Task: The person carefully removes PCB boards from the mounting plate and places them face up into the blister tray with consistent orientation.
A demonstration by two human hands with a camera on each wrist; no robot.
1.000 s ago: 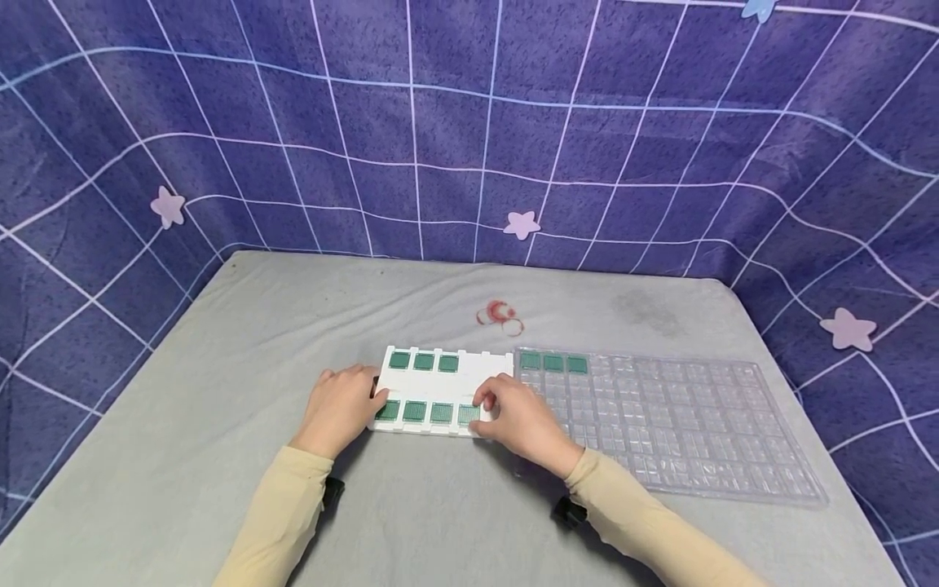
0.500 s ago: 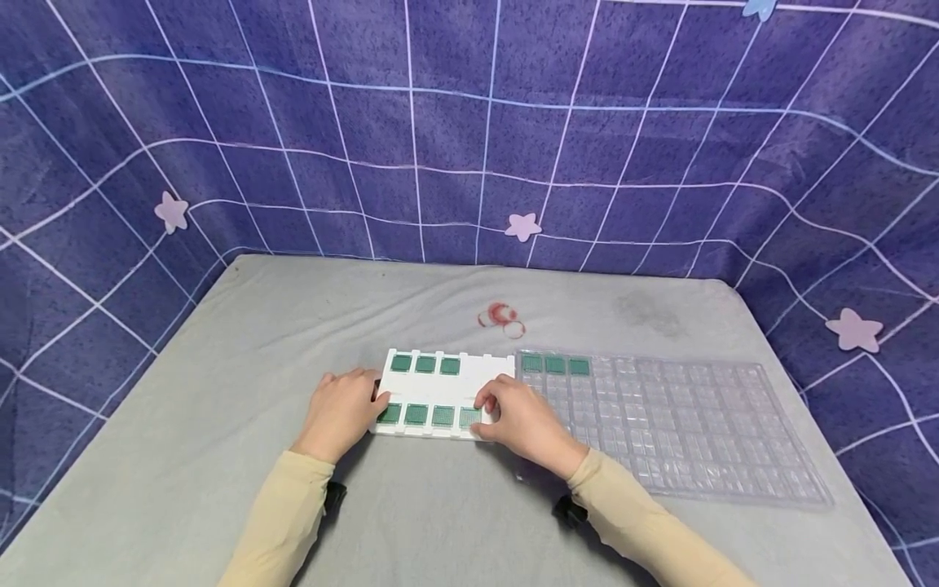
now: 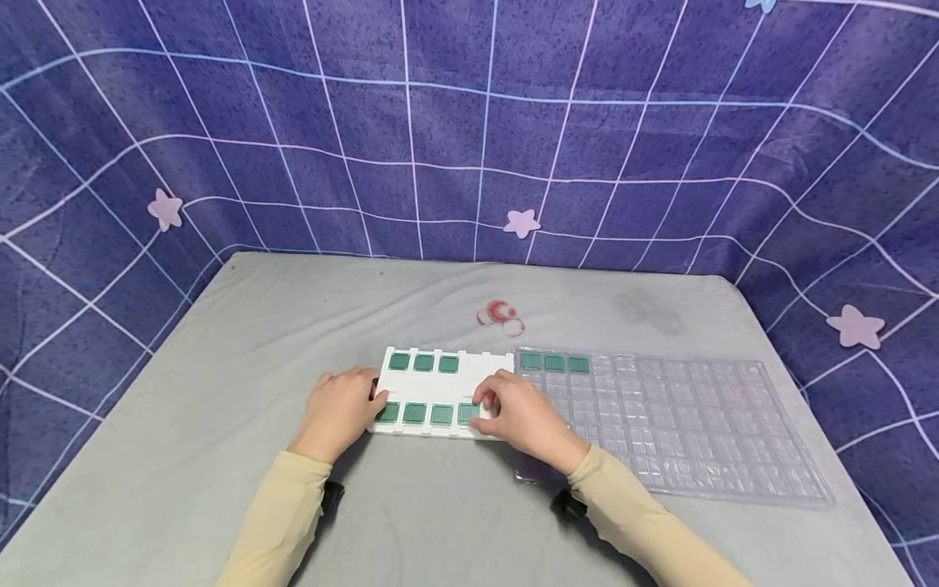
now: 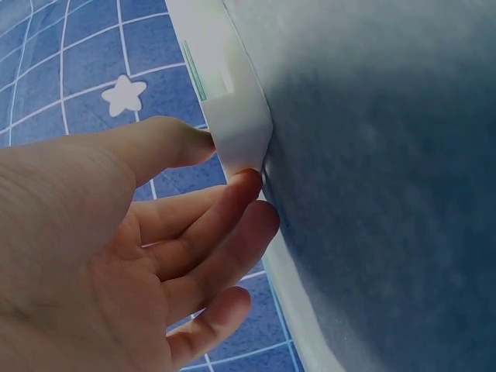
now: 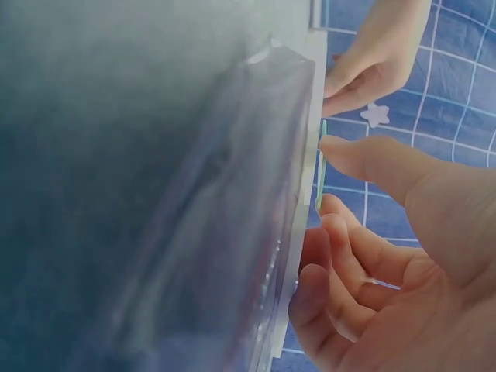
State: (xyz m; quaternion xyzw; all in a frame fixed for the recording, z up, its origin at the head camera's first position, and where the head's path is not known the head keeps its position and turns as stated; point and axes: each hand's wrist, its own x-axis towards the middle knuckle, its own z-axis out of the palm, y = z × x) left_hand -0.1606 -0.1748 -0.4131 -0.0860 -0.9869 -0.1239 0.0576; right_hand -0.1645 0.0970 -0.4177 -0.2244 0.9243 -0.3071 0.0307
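Note:
A long white tray lies on the table, with small green circuit boards in a back row and a front row. My left hand holds its left end; in the left wrist view the thumb is on top and fingertips touch the tray's edge. With thumb and index finger, my right hand pinches the rightmost front circuit board by its edges. The right wrist view shows that circuit board as a thin green edge between the fingertips. Whether it is fully seated is unclear.
A clear plastic compartment tray lies right of the white one, partly under my right forearm. Three green circuit boards sit in its back left pockets. Red ring marks stain the grey cloth behind. A purple gridded curtain encloses the table.

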